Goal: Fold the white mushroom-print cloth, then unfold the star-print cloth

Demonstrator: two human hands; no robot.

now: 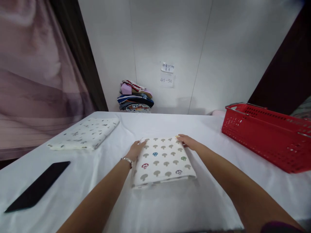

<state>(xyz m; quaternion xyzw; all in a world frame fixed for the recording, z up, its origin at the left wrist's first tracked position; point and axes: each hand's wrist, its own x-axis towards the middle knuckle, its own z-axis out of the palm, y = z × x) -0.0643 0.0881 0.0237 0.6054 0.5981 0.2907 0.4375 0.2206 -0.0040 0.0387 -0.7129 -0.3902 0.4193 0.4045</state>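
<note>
A folded white cloth point(167, 161) printed with grey mushrooms and a few coloured ones lies in front of me on the white-covered table. At its far left corner my left hand point(136, 150), with a bracelet on the wrist, grips the edge, fingertips on the top face. My right hand point(189, 141) pinches the far right corner, with some fingers hidden behind the cloth. The near edge shows several stacked layers. Another folded white cloth point(88, 131), with small dark prints, lies flat at the back left, apart from my hands.
A dark flat slab point(37, 187) rests on the table point(209, 197) at the left. To the right stands a red perforated basket point(264, 137) with metal handles. A pile of folded clothes point(136, 98) sits by the wall beyond the table. Paper notes point(167, 80) hang there.
</note>
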